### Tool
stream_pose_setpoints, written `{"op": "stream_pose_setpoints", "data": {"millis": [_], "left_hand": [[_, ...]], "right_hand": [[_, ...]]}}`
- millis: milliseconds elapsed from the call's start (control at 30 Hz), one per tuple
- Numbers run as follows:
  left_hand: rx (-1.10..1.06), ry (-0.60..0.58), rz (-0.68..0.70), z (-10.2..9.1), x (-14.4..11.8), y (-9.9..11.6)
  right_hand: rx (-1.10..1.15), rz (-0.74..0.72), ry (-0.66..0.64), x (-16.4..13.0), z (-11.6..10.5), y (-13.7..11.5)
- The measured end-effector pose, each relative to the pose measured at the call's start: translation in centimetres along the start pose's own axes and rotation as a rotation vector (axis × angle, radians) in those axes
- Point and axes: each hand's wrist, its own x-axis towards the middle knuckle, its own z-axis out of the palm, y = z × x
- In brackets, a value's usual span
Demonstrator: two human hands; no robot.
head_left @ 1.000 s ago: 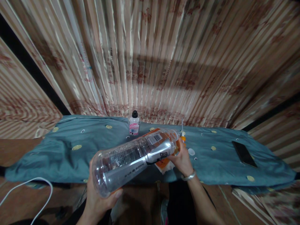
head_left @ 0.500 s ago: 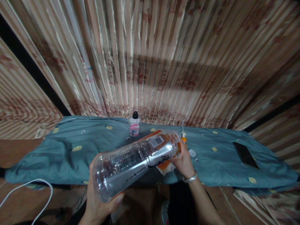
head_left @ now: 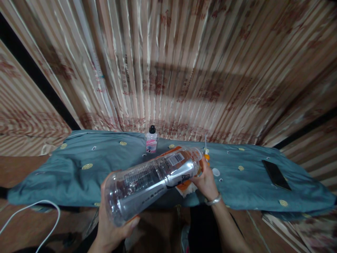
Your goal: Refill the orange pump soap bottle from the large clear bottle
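A large clear plastic bottle (head_left: 150, 181) lies almost level in front of me, base towards me, neck pointing away to the right. My left hand (head_left: 112, 225) cups its base from below. My right hand (head_left: 206, 181), a bracelet on its wrist, grips the neck end, where an orange label is partly peeled, with a torn piece of it (head_left: 185, 187) hanging below the bottle. A white cap (head_left: 216, 172) lies on the cloth just right of that hand.
A teal cloth with small gold patches (head_left: 79, 168) covers the table. At its back stands a small bottle with a pink label and black cap (head_left: 151, 140). A dark phone (head_left: 276, 170) lies at the right. A white cable (head_left: 28, 211) loops at the lower left. Striped curtains hang behind.
The bottle and both hands have stayed nearly still; the bottle's base has dipped slightly and my left hand's grip has shifted a little.
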Motion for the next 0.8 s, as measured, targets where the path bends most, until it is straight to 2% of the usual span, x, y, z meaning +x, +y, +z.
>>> {"op": "stream_pose_setpoints", "data": {"millis": [167, 400, 633, 800], "left_hand": [[0.022, 0.000, 0.035, -0.1, 0.2, -0.1], [0.015, -0.012, -0.006, -0.1, 0.4, 0.5], [0.027, 0.168, -0.046, 1.2, 1.0, 1.6], [0.010, 0.161, -0.067, 1.3, 0.9, 1.9]], "right_hand": [[0.005, 0.012, -0.022, -0.1, -0.1, 0.1], [-0.024, -0.009, -0.005, -0.1, -0.1, 0.0], [-0.010, -0.014, -0.010, -0.1, 0.0, 0.1], [-0.028, -0.014, 0.001, -0.1, 0.0, 0.0]]}}
